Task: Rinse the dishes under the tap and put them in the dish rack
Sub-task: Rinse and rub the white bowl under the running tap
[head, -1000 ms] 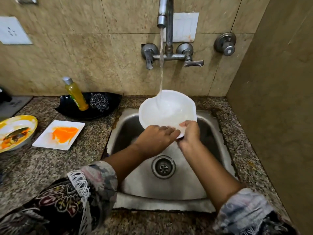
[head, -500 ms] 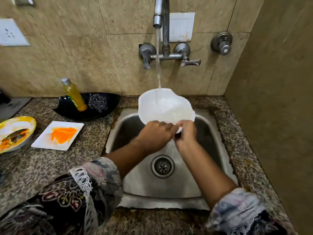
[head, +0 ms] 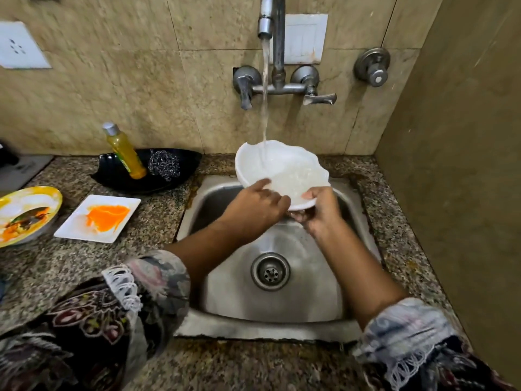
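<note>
a person holds a white bowl (head: 282, 170) over a steel sink (head: 296, 292), tilted under water running from the wall tap (head: 270, 38). the left hand (head: 253, 213) rests fingers spread over the bowl's near rim and inside; the right hand (head: 318, 213) pinches the rim, thumb on top, fingers beneath. on the granite counter (head: 158, 221) to the left, well apart from the sink, lie a square white plate (head: 76, 230) smeared with orange sauce and a yellow-rimmed plate (head: 53, 193) holding scraps and a spoon. behind them, a black dish (head: 118, 176) holds a yellow soap bottle (head: 125, 153) and a steel scrubber (head: 164, 165). the sink basin below the bowl holds only the drain (head: 270, 271).
</note>
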